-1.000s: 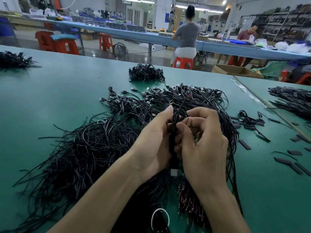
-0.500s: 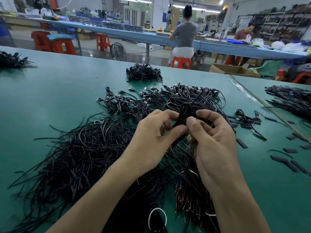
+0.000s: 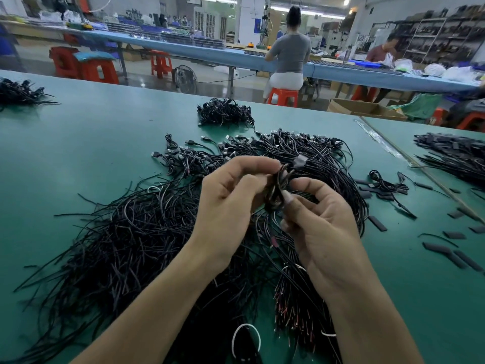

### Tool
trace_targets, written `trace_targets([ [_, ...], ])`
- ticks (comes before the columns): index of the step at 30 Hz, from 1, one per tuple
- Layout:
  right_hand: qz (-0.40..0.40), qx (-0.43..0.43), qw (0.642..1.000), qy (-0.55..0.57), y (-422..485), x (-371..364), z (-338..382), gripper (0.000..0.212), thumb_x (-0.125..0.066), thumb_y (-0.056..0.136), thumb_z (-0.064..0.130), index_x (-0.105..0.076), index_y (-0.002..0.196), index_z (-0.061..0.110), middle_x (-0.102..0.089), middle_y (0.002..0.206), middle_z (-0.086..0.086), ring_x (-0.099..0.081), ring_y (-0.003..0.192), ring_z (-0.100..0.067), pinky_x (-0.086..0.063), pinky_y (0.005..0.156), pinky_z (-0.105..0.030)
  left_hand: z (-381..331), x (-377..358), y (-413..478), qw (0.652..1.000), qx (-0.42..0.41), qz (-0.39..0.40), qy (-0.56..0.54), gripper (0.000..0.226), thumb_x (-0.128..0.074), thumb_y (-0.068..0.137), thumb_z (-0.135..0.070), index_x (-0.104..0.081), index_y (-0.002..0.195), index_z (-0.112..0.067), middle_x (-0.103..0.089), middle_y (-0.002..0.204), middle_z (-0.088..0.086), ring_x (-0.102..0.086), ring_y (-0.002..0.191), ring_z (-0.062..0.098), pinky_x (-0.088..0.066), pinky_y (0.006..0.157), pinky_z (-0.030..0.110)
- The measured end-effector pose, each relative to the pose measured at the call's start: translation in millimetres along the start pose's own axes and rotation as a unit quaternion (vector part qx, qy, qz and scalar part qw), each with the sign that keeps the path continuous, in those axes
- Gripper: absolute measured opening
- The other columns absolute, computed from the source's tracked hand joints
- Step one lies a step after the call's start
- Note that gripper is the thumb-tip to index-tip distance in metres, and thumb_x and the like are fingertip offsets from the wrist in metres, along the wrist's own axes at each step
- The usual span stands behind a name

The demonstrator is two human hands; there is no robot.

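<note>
Green worktable (image 3: 78, 143) beneath our fingers | left hand (image 3: 228, 206) and right hand (image 3: 322, 227) both pinched the coiled black USB cable (image 3: 278, 187) between fingertips, above the loose cable heap (image 3: 131, 232) | risk, we judged: a slack pinch would let the coil spring open or snag strands below.

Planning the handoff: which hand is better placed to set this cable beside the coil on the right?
Probably the right hand: it pinches the cable and is nearer that coil; the left hand would cross.
</note>
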State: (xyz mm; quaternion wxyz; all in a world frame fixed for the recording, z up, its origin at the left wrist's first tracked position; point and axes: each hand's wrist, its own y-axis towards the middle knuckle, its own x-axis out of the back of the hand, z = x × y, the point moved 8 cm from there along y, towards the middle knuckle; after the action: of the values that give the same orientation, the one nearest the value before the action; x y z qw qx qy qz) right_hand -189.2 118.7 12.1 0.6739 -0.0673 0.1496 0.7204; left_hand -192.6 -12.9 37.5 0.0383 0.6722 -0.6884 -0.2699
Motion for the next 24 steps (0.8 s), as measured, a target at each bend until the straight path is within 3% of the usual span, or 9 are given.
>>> trace_targets([
  [3, 0.005, -0.024, 1.000, -0.002, 0.9, -1.1, -6.2, 0.031, -0.076, 0.068, 0.023, -0.061, 0.095, 0.019, -0.065, 0.070, 0.005, -0.052, 0.058, -0.006, -0.047, 0.055, -0.017, -1.6, -2.0, -0.4, 0.996, 0.019, 0.011, -0.089, 0.013, -0.057, 0.090, -0.018, -0.064, 0.102, -0.015, -0.072, 0.094, 0.006, -0.072, 0.097, 0.029, -0.058, 0.083, 0.037],
  [6, 0.011, -0.054, 0.998, 0.035, 0.5, -3.0, -11.5, 0.031, -0.075, 0.067, 0.019, -0.059, 0.094, 0.017, -0.063, 0.067, 0.003, -0.051, 0.056, -0.007, -0.046, 0.053, -0.020, -2.5, -4.4, -0.2, 0.977, 0.047, 0.008, -0.209, 0.014, -0.060, 0.089, -0.023, -0.056, 0.099, -0.014, -0.063, 0.077, 0.000, -0.068, 0.070, 0.016, -0.059, 0.066, 0.028],
  [8, 0.014, -0.059, 0.997, 0.040, -0.6, -4.0, -11.2, 0.032, -0.075, 0.067, 0.018, -0.059, 0.095, 0.016, -0.065, 0.072, -0.001, -0.053, 0.058, -0.008, -0.046, 0.054, -0.020, -2.7, -4.3, -0.4, 0.973, 0.054, 0.007, -0.224, 0.021, -0.065, 0.084, -0.025, -0.055, 0.098, -0.013, -0.056, 0.071, -0.001, -0.058, 0.063, 0.015, -0.054, 0.055, 0.021],
  [10, 0.012, -0.046, 0.999, 0.007, -1.8, -3.7, -6.9, 0.030, -0.075, 0.070, 0.016, -0.060, 0.096, 0.016, -0.067, 0.077, -0.005, -0.055, 0.062, -0.009, -0.047, 0.056, -0.020, -3.4, -3.3, 0.6, 0.985, 0.041, 0.019, -0.169, 0.026, -0.073, 0.081, -0.019, -0.055, 0.099, -0.013, -0.054, 0.070, -0.002, -0.059, 0.068, 0.022, -0.053, 0.054, 0.021],
  [13, -0.018, -0.001, 0.999, -0.035, -2.4, 1.0, 3.1, 0.020, -0.070, 0.085, 0.005, -0.057, 0.098, 0.013, -0.069, 0.077, -0.004, -0.061, 0.062, -0.005, -0.047, 0.054, -0.017, -7.9, -1.5, 0.3, 0.998, -0.041, 0.031, 0.022, 0.041, -0.083, 0.072, -0.011, -0.056, 0.102, -0.019, -0.053, 0.072, -0.005, -0.057, 0.070, 0.021, -0.057, 0.067, 0.034],
  [15, -0.055, 0.035, 0.997, -0.046, -2.1, 7.5, 10.8, 0.019, -0.066, 0.090, 0.001, -0.056, 0.098, 0.014, -0.071, 0.077, -0.001, -0.063, 0.061, -0.004, -0.049, 0.055, -0.015, -9.6, -4.2, -3.1, 0.987, -0.087, 0.031, 0.128, 0.045, -0.087, 0.069, -0.013, -0.057, 0.101, -0.024, -0.053, 0.077, -0.009, -0.056, 0.071, 0.011, -0.054, 0.072, 0.030],
  [17, -0.081, 0.071, 0.993, -0.050, -2.0, 13.2, 19.1, 0.019, -0.067, 0.090, 0.001, -0.057, 0.096, 0.016, -0.069, 0.072, 0.003, -0.061, 0.063, -0.004, -0.049, 0.059, -0.015, -7.3, -4.2, -4.6, 0.972, -0.096, 0.022, 0.213, 0.042, -0.088, 0.067, -0.027, -0.058, 0.096, -0.031, -0.051, 0.077, -0.015, -0.049, 0.070, 0.005, -0.045, 0.066, 0.022],
  [21, -0.080, 0.108, 0.990, -0.041, -2.4, 15.0, 28.4, 0.023, -0.067, 0.089, 0.000, -0.055, 0.095, 0.018, -0.068, 0.068, 0.010, -0.062, 0.064, 0.001, -0.049, 0.062, -0.013, 1.3, -0.6, -1.5, 0.962, -0.070, 0.032, 0.263, 0.035, -0.088, 0.067, -0.043, -0.060, 0.086, -0.032, -0.054, 0.067, -0.012, -0.046, 0.059, 0.004, -0.040, 0.055, 0.018],
  [24, -0.054, 0.104, 0.992, -0.042, -1.3, 11.8, 27.2, 0.022, -0.067, 0.089, -0.002, -0.056, 0.096, 0.016, -0.069, 0.068, 0.009, -0.062, 0.063, 0.002, -0.048, 0.062, -0.011, 5.7, 2.5, -1.8, 0.963, -0.039, 0.016, 0.268, 0.029, -0.086, 0.070, -0.043, -0.062, 0.079, -0.030, -0.063, 0.064, -0.009, -0.058, 0.053, 0.005, -0.047, 0.051, 0.021],
])
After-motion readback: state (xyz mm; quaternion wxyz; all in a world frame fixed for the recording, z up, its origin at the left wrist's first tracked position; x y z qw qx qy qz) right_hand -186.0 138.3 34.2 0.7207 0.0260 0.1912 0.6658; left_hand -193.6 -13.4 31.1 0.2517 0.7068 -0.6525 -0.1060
